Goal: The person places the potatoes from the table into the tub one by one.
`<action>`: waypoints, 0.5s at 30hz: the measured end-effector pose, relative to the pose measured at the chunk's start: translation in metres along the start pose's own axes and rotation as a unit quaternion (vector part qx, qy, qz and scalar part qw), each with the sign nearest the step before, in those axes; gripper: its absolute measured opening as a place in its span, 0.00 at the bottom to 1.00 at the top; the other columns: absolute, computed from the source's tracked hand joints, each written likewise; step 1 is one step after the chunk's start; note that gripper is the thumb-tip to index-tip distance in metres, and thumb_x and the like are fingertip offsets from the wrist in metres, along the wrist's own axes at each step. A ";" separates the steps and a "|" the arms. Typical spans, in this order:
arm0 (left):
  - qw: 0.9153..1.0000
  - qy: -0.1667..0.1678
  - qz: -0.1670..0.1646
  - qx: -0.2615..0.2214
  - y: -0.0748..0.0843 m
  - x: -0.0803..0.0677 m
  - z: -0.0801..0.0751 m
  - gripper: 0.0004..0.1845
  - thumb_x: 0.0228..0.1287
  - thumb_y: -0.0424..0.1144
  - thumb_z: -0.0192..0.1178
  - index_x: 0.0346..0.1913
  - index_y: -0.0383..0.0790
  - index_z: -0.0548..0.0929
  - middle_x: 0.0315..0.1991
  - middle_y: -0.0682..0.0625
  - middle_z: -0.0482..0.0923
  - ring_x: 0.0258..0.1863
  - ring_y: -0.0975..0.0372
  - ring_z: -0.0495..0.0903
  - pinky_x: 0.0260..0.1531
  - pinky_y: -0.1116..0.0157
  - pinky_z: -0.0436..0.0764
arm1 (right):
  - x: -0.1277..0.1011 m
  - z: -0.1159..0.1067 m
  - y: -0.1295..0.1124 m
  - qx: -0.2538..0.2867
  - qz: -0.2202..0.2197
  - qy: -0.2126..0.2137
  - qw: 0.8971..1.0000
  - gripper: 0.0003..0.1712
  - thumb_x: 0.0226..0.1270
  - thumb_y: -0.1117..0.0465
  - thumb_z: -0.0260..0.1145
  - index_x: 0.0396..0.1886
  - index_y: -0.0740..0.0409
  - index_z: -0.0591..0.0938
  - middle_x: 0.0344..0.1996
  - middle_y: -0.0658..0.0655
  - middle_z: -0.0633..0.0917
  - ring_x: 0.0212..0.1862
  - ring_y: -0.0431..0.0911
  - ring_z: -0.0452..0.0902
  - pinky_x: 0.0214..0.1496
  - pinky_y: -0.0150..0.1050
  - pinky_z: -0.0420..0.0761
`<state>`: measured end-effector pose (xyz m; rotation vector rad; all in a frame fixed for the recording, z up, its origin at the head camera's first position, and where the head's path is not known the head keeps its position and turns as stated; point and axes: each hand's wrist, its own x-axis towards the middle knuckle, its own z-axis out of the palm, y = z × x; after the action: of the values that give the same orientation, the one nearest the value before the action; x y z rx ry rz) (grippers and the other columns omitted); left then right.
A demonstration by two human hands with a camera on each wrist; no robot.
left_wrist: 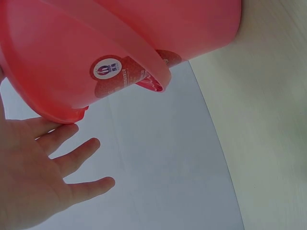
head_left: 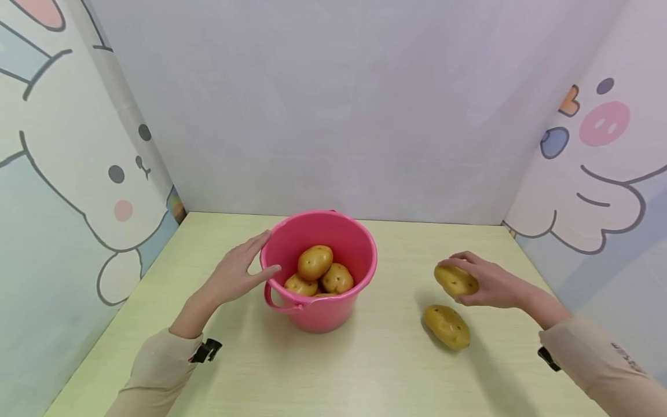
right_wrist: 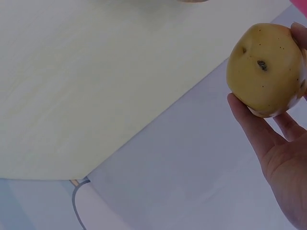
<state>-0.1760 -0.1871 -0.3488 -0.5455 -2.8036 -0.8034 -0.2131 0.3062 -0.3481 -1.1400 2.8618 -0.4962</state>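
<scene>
Overall, the tabletop (head_left: 385, 370) runs back to a straight rear edge against the pale back panel (head_left: 333, 104); its side edges spread toward the front. The pink bucket (head_left: 323, 317) stands upright, slightly left of the tabletop's centre. A strip of surface separates it from the left edge; a wider strip extends toward the right edge. The left hand (head_left: 237, 275) is extended, fingers spread and grasping nothing, in contact with the bucket's rim. The right hand (head_left: 492, 284) is partly closed: thumb and fingers grasp one potato (head_left: 454, 282), raised above the tabletop's right half. A loose potato (head_left: 447, 327) lies on that half, nearer the front. At least three potatoes (head_left: 315, 262) rest inside the bucket.
</scene>
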 end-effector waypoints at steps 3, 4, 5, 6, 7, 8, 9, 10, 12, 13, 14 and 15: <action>1.000 0.000 -0.001 0.001 0.000 0.000 0.000 0.43 0.53 0.57 0.57 0.67 0.41 0.54 0.63 0.44 0.58 0.58 0.49 0.59 0.47 0.43 0.65 | 0.002 -0.003 -0.005 0.001 -0.007 -0.003 1.000 0.34 0.47 0.56 0.70 0.56 0.50 0.69 0.49 0.54 0.68 0.39 0.43 0.68 0.34 0.36 0.73; 1.000 0.000 -0.001 0.001 0.000 0.000 0.000 0.43 0.53 0.57 0.57 0.67 0.41 0.54 0.63 0.44 0.58 0.58 0.49 0.59 0.47 0.43 0.65 | 0.002 -0.004 -0.007 0.000 -0.009 -0.003 1.000 0.34 0.47 0.56 0.70 0.56 0.50 0.69 0.49 0.54 0.68 0.39 0.43 0.68 0.34 0.36 0.73; 1.000 -0.001 -0.001 0.000 0.000 0.000 0.000 0.42 0.53 0.56 0.58 0.67 0.41 0.54 0.63 0.44 0.58 0.58 0.49 0.59 0.47 0.43 0.65 | 0.003 -0.005 -0.009 0.000 -0.011 -0.005 1.000 0.34 0.47 0.57 0.70 0.56 0.50 0.69 0.49 0.54 0.68 0.39 0.43 0.68 0.34 0.36 0.73; 1.000 -0.001 -0.002 0.000 0.001 0.000 0.000 0.42 0.53 0.56 0.58 0.67 0.41 0.54 0.63 0.44 0.58 0.58 0.49 0.59 0.47 0.43 0.65 | 0.003 -0.006 -0.011 -0.001 -0.014 -0.005 1.000 0.34 0.47 0.57 0.70 0.56 0.50 0.69 0.50 0.54 0.68 0.39 0.43 0.68 0.34 0.36 0.73; 1.000 -0.001 -0.003 -0.001 0.001 0.000 0.000 0.42 0.53 0.55 0.58 0.67 0.41 0.54 0.63 0.44 0.58 0.58 0.49 0.59 0.47 0.43 0.65 | 0.004 -0.007 -0.012 -0.003 -0.018 -0.005 1.000 0.34 0.46 0.57 0.70 0.56 0.50 0.69 0.50 0.54 0.68 0.39 0.43 0.68 0.34 0.36 0.72; 1.000 -0.001 -0.003 -0.001 0.001 0.000 0.000 0.42 0.53 0.54 0.58 0.67 0.41 0.54 0.63 0.44 0.58 0.58 0.49 0.59 0.47 0.43 0.66 | 0.005 -0.008 -0.014 -0.005 -0.021 -0.004 1.000 0.35 0.46 0.58 0.70 0.56 0.50 0.69 0.50 0.54 0.68 0.39 0.43 0.68 0.33 0.36 0.72; 1.000 -0.001 -0.004 -0.002 0.001 0.000 -0.001 0.42 0.53 0.54 0.59 0.67 0.41 0.54 0.63 0.44 0.58 0.58 0.49 0.59 0.47 0.43 0.66 | 0.005 -0.009 -0.015 -0.006 -0.023 -0.003 1.000 0.35 0.46 0.58 0.71 0.56 0.50 0.69 0.50 0.54 0.68 0.39 0.43 0.68 0.33 0.36 0.72; 1.000 -0.001 -0.004 -0.002 0.001 0.000 -0.001 0.42 0.52 0.53 0.59 0.67 0.41 0.54 0.63 0.44 0.58 0.58 0.49 0.59 0.47 0.43 0.66 | 0.006 -0.009 -0.017 -0.009 -0.025 -0.003 1.000 0.35 0.45 0.58 0.71 0.56 0.49 0.69 0.50 0.54 0.68 0.38 0.43 0.68 0.33 0.36 0.72; 1.000 -0.001 -0.005 -0.003 0.002 0.000 -0.001 0.42 0.52 0.52 0.60 0.67 0.41 0.54 0.63 0.44 0.58 0.58 0.49 0.59 0.47 0.43 0.66 | 0.008 -0.010 -0.019 -0.014 -0.029 -0.002 0.999 0.35 0.45 0.58 0.71 0.56 0.49 0.69 0.50 0.53 0.68 0.38 0.42 0.68 0.33 0.35 0.72; 1.000 -0.001 -0.005 -0.004 0.002 0.000 -0.001 0.42 0.52 0.52 0.60 0.67 0.41 0.54 0.63 0.44 0.58 0.58 0.49 0.59 0.47 0.43 0.66 | 0.009 -0.011 -0.021 -0.016 -0.030 -0.002 0.999 0.35 0.44 0.58 0.71 0.56 0.48 0.69 0.50 0.53 0.68 0.38 0.42 0.68 0.33 0.35 0.72; 1.000 -0.001 -0.005 -0.004 0.002 0.000 -0.001 0.42 0.52 0.51 0.60 0.67 0.41 0.54 0.63 0.44 0.58 0.58 0.49 0.59 0.47 0.43 0.66 | 0.009 -0.012 -0.022 -0.017 -0.031 -0.002 0.999 0.35 0.44 0.58 0.71 0.56 0.48 0.69 0.50 0.52 0.67 0.38 0.42 0.68 0.33 0.35 0.72; 1.000 -0.001 -0.006 -0.004 0.002 0.000 -0.001 0.42 0.52 0.51 0.60 0.67 0.41 0.54 0.63 0.44 0.58 0.58 0.49 0.59 0.47 0.43 0.66 | 0.010 -0.012 -0.023 -0.019 -0.032 -0.001 0.999 0.35 0.44 0.58 0.71 0.56 0.48 0.69 0.50 0.52 0.67 0.38 0.42 0.68 0.33 0.35 0.72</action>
<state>-0.1750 -0.1863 -0.3473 -0.5324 -2.8084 -0.8172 -0.2068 0.2870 -0.3288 -1.2400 2.8528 -0.4433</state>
